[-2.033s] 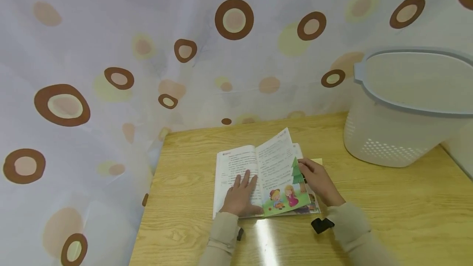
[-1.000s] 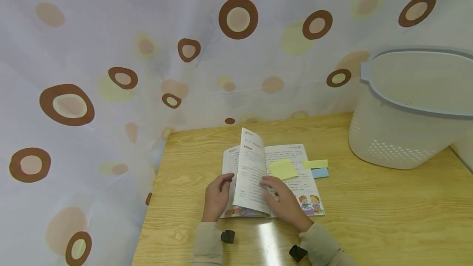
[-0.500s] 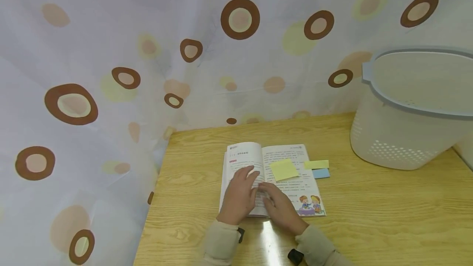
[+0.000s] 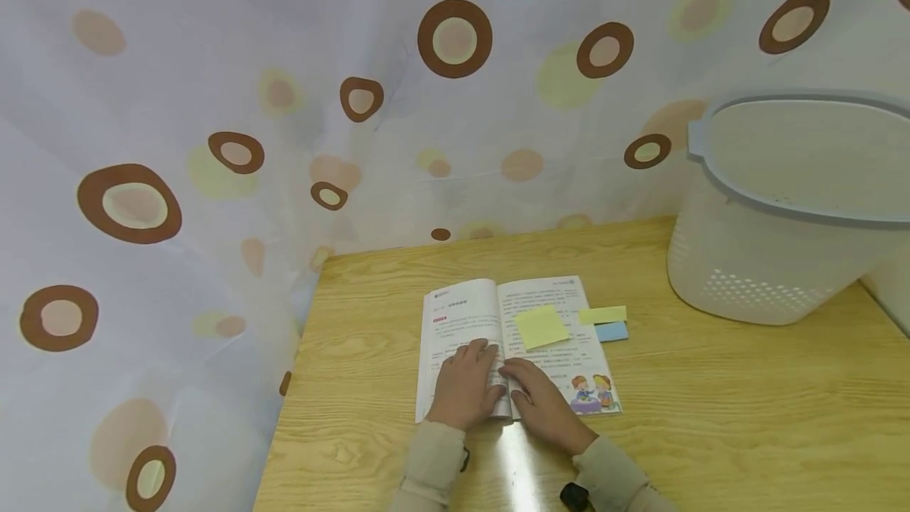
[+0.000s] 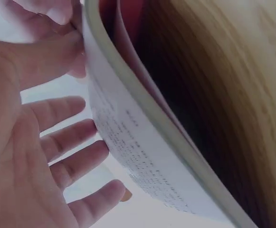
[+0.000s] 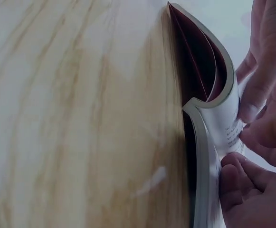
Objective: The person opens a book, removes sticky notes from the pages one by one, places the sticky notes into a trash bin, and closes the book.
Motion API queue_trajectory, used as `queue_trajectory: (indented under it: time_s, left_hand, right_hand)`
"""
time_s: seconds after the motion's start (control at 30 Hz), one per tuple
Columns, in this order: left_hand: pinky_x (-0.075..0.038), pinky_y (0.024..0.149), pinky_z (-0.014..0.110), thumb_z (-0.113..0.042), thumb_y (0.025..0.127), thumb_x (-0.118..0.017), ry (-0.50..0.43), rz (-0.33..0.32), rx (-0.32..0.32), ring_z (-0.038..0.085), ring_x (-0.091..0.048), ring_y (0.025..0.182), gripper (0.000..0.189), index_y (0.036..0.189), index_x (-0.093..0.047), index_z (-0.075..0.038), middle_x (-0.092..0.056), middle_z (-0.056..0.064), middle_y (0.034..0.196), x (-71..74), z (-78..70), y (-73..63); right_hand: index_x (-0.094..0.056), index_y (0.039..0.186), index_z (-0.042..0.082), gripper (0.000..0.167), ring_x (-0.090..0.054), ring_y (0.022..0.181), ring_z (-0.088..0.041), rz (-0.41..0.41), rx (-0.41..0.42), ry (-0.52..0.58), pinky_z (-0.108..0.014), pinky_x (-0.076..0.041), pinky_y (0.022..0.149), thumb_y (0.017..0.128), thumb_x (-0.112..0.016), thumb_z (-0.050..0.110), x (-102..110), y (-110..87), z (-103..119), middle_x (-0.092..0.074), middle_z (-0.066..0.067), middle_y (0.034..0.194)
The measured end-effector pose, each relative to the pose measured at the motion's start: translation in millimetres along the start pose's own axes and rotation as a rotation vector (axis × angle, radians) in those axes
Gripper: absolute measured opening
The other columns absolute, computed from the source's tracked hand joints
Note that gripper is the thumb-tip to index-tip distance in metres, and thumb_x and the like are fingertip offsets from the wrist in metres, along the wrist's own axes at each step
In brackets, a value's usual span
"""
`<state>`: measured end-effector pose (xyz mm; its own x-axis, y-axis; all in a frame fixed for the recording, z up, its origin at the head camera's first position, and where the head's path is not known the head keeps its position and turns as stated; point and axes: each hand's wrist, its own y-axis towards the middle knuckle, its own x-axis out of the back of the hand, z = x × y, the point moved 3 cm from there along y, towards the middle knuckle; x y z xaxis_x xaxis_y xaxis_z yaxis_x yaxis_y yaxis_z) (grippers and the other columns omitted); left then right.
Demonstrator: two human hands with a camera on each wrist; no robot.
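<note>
page (image 4: 462, 310), standing a second ago, now lies down on the left; book (image 4: 562, 362) on the table (image 4: 711, 401) is pressed at this spread, yellow note (image 4: 543, 327) showing. left hand (image 4: 464, 387) lies nearly straight-fingered on that page, right hand (image 4: 547, 409) loosely bent by the gutter (image 4: 500, 318); neither grips anything.

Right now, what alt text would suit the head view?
A person's left hand and right hand rest on the lower part of an open book on a wooden table. A yellow sticky note lies on its right page, a yellow tab and a blue tab stick out past the outer edge, and a pale basket stands at right.
</note>
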<state>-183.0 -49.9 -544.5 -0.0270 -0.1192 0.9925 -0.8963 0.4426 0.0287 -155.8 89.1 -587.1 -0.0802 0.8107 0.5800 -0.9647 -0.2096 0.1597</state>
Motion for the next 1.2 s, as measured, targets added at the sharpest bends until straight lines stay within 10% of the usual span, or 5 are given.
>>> queue_trajectory:
  time_s: [0.5, 0.87, 1.2]
  left_hand:
    - [-0.039, 0.117, 0.052, -0.047, 0.088, -0.066, -0.082, 0.242, 0.029, 0.029, -0.024, 0.154, 0.077, 0.155, -0.036, -0.022, -0.021, 0.000, 0.168, -8.4, 9.0, 2.5]
    - [-0.026, 0.124, 0.053, -0.055, 0.079, -0.076, -0.160, 0.272, 0.059, 0.030, -0.018, 0.156, 0.101, 0.158, -0.027, -0.016, -0.020, -0.002, 0.168, -12.1, 19.9, 1.9]
    - [-0.038, 0.118, 0.052, -0.057, 0.077, -0.076, -0.152, 0.240, 0.045, 0.030, -0.023, 0.154, 0.100, 0.157, -0.031, -0.020, -0.022, -0.003, 0.167, -13.7, 16.1, 3.0]
  right_hand:
    - [-0.058, 0.132, 0.008, 0.040, -0.048, 0.137, -0.033, 0.090, -0.069, 0.059, -0.046, -0.050, 0.106, 0.093, -0.055, 0.000, -3, -1.4, -10, -0.051, -0.012, 0.145]
    - [-0.059, 0.133, 0.007, 0.038, -0.044, 0.141, -0.034, 0.108, -0.106, 0.088, -0.046, -0.048, 0.109, 0.095, -0.056, 0.003, -3, -2.2, -10, -0.049, -0.011, 0.148]
    - [-0.060, 0.131, 0.007, 0.038, -0.048, 0.138, -0.033, 0.068, -0.070, 0.060, -0.046, -0.049, 0.107, 0.093, -0.057, 0.000, -2, -2.0, -12, -0.052, -0.011, 0.145]
